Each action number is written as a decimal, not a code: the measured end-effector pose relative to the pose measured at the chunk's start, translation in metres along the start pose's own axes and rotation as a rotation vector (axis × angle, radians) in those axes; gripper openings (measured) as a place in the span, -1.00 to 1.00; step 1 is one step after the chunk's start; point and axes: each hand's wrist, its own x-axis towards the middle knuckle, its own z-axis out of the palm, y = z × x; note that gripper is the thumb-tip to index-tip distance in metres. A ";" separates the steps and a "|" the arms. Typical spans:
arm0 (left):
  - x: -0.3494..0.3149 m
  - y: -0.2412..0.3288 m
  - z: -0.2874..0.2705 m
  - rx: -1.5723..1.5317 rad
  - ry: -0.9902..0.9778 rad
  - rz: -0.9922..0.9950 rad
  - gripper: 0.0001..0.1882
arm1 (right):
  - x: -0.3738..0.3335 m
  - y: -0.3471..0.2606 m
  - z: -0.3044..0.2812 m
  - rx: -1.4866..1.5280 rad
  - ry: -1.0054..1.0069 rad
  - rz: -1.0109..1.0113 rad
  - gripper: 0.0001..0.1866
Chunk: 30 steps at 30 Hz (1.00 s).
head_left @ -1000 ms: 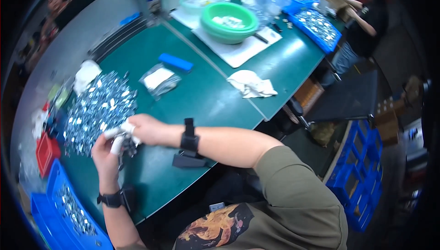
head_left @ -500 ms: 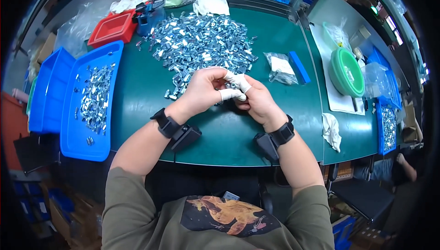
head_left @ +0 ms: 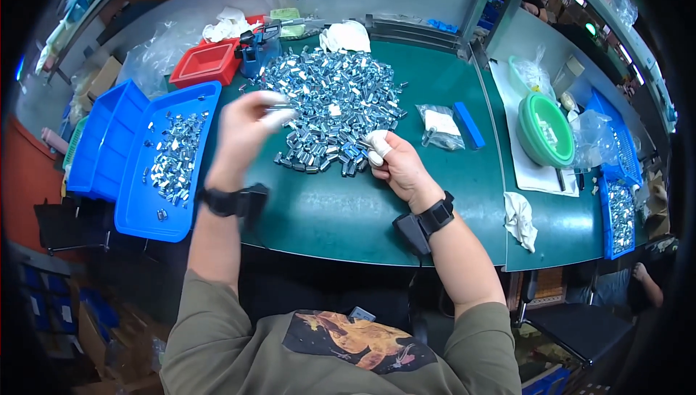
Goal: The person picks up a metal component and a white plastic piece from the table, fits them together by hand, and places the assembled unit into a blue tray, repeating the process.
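My left hand (head_left: pixel 239 138), smeared by motion, is over the left edge of the metal pile. Its thumb and forefinger, in white finger covers, are closed on something too blurred to make out. My right hand (head_left: pixel 404 167), also with white-covered fingertips, pinches a small shiny metal part (head_left: pixel 367 144) at the pile's near right edge. The pile of small silvery metal parts (head_left: pixel 330 94) spreads across the green table (head_left: pixel 326 214). To the left, a shallow blue tray (head_left: pixel 152 227) carries more loose silvery pieces (head_left: pixel 177 156).
Beyond the tray stand another blue bin (head_left: pixel 101 145) and a red tray (head_left: pixel 205 64). Right of the pile lie a plastic bag of parts (head_left: pixel 441 127) and a blue bar (head_left: pixel 469 125). Farther right are green bowls (head_left: pixel 533 130), a white cloth (head_left: pixel 519 221) and a blue basket of parts (head_left: pixel 620 217). A person sits there.
My hands were together in front of the pile; now they are apart. The left has swung left toward the blue tray, while the right stays near the pile. The whole view has shifted slightly.
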 end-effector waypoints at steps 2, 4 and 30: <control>-0.008 -0.008 -0.055 0.164 0.188 -0.033 -0.82 | 0.000 0.001 0.006 0.004 0.007 0.003 -0.85; -0.018 -0.023 -0.119 0.481 0.296 -0.097 -0.80 | 0.004 0.000 0.013 -0.022 0.031 0.010 -0.87; 0.034 -0.056 0.053 0.635 -0.377 -0.012 -0.77 | 0.003 0.005 0.004 -0.218 0.086 -0.158 -0.85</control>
